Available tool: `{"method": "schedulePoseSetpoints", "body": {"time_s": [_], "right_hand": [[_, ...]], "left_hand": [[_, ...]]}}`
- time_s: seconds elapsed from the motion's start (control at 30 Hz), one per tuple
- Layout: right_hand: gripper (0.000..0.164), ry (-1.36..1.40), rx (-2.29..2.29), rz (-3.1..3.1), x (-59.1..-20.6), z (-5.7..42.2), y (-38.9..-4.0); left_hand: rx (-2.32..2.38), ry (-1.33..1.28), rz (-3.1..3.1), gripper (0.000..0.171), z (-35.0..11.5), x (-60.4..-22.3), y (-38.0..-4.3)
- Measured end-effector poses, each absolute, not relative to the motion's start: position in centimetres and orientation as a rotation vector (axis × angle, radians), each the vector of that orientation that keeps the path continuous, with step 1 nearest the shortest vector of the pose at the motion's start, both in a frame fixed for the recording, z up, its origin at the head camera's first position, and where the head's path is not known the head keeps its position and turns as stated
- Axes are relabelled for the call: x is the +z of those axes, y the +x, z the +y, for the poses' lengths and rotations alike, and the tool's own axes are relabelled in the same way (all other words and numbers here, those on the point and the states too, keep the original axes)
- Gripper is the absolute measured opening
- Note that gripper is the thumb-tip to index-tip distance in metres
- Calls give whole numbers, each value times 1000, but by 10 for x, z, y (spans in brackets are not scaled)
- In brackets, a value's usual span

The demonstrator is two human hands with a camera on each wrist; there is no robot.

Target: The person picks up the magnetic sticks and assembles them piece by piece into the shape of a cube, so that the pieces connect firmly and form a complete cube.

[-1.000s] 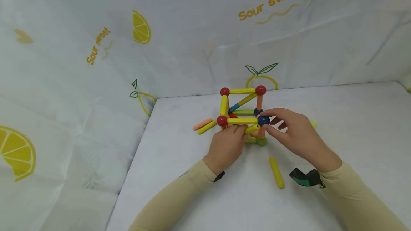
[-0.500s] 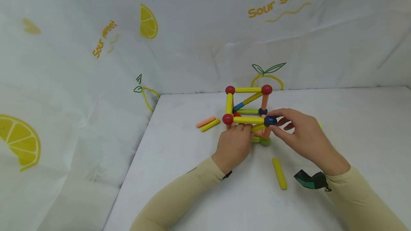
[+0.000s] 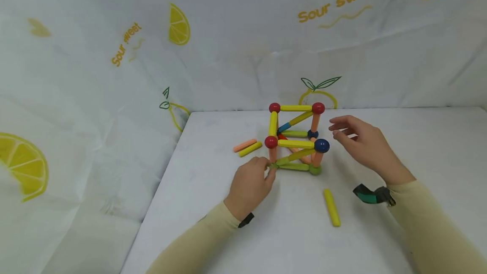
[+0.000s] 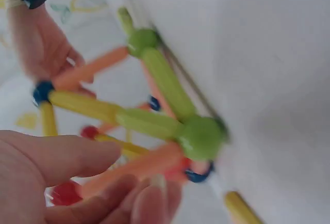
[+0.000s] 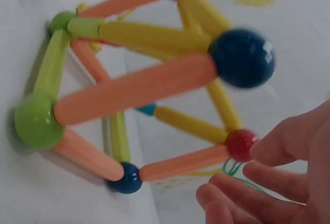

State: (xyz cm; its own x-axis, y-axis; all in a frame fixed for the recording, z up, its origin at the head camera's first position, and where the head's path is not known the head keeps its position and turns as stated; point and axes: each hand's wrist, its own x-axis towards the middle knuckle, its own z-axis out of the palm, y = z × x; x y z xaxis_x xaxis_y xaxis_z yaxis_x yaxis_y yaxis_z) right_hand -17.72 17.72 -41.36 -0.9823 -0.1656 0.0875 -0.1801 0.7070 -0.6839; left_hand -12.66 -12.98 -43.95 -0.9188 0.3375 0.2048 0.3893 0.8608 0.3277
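Observation:
A box-shaped frame of magnetic rods and balls stands on the table, with a dark blue ball (image 3: 321, 145) at its front upper right corner. A diagonal yellow and green rod pair (image 4: 118, 113) crosses its front face down to the lower left green ball (image 4: 201, 137). My left hand (image 3: 251, 185) is at that corner, thumb and fingers loosely bent on either side of the orange upright rod (image 4: 136, 168) with a gap between them. To the right of the frame, my right hand (image 3: 367, 147) is held apart from it, fingers loosely bent and holding nothing.
A loose yellow rod (image 3: 332, 207) lies in front of the frame on the white table (image 3: 289, 240). Left of the frame, an orange rod (image 3: 245, 145) and another yellow rod (image 3: 250, 149) lie side by side. A lemon-printed white cloth (image 3: 236, 54) hangs behind.
My right hand has let go of the blue ball and moved back to the right. My left hand has moved left from the diagonal rods to the lower left corner, uncovering the front face.

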Motion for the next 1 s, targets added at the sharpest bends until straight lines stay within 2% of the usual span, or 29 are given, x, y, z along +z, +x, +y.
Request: {"method": "schedulePoseSetpoints", "body": {"time_s": [0.17, 0.3, 0.47, 0.57, 0.77, 1.0], "right_hand": [[57, 229, 1235, -3130, -444, 190, -237], [58, 301, 1266, -3232, -465, 193, -252], [49, 336, 1221, -3237, -466, 200, -239], [46, 300, 1164, -3239, -460, 206, -224], [43, 299, 1111, -3225, -453, 200, -192], [30, 328, 1151, -3199, -454, 182, -161]], "left_hand": [[-981, -364, -3114, 32, -135, -461, -156], [-1304, -266, -3195, 34, -130, -472, -170], [-1394, -185, -3155, 32, -126, -468, -186], [-1328, -191, -3131, 36, -125, -462, -198], [-1230, -262, -3138, 42, -128, -454, -214], [-1375, -378, -3162, 49, -136, -454, -235]]}}
